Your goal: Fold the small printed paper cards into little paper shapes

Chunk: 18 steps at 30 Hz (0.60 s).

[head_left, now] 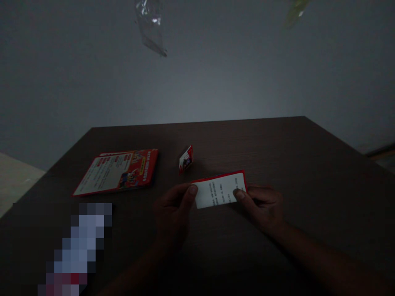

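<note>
A small white card with a red border and printed lines [219,190] is held just above the dark wooden table [277,148] between both hands. My left hand [174,209] pinches its left edge with the thumb on top. My right hand [262,205] pinches its right edge the same way. Beyond the card stands a small red and white piece [186,159], tilted on its edge. Further left, a flat red box or booklet with pictures and text [119,172] lies on the table.
A blurred, pixelated patch [77,250] covers something at the table's near left. A clear plastic scrap [151,24] and a yellowish object [294,12] show against the grey wall above. The scene is dim.
</note>
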Motion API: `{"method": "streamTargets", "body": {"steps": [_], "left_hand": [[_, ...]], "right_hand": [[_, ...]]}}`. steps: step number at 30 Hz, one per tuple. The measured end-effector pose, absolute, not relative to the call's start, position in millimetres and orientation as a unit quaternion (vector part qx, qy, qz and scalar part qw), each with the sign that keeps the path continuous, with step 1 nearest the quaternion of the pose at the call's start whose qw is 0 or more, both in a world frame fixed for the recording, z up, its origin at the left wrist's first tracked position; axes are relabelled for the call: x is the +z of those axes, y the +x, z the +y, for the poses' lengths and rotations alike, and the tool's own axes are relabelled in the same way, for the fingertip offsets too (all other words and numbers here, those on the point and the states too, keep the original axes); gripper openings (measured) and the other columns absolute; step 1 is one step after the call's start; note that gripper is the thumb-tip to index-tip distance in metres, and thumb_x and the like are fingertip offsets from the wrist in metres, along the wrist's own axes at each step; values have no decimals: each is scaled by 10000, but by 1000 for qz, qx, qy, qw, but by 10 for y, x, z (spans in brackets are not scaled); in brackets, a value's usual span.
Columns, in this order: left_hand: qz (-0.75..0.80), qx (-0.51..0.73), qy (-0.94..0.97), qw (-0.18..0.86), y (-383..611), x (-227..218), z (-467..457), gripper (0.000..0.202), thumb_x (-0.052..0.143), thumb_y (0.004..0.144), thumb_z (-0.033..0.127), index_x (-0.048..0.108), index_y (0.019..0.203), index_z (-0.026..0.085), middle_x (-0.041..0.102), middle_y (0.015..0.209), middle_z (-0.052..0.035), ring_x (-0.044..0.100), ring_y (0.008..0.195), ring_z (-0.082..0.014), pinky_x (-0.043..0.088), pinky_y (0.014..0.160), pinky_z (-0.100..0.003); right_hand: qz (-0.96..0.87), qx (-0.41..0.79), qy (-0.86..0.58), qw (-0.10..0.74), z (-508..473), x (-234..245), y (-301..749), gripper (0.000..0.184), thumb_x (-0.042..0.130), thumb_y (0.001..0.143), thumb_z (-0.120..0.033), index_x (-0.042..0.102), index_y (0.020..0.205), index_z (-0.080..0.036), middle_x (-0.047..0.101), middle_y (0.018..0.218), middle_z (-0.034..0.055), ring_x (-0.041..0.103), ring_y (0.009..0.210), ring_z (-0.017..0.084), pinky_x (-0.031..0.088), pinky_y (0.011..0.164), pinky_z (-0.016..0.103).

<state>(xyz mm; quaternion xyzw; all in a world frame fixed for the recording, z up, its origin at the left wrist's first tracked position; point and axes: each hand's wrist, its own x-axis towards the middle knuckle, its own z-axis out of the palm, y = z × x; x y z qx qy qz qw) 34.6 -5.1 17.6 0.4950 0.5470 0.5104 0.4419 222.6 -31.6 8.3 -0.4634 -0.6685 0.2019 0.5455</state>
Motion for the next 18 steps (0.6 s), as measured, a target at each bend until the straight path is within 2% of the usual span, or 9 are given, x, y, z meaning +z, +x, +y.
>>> {"method": "streamTargets", "body": {"steps": [5,13,18], "left_hand": [[554,505,497,437,351,228,-67,246,644,713,398,703,740,161,614,517,-6,612,549,-156,456,451,-201],[552,515,504,421,363,235,-70,244,640,716,392,704,751,160,669,621,-27,607,553,-147,453,453,-198],[553,504,509,425,346,218,-64,250,641,724,395,705,768,157,649,590,-20,573,502,-126,433,421,-189]], "right_hand": [[-663,199,-470,547,-323,77,2223,332,559,821,-211,544,494,-151,479,457,-14,382,389,66,263,377,211],[-669,184,-475,542,-316,99,2218,354,555,824,-205,538,476,-143,451,438,-19,370,379,61,265,377,211],[-671,183,-467,545,-311,76,2222,337,556,824,-200,553,492,-148,481,455,-14,398,388,66,279,379,211]]}}
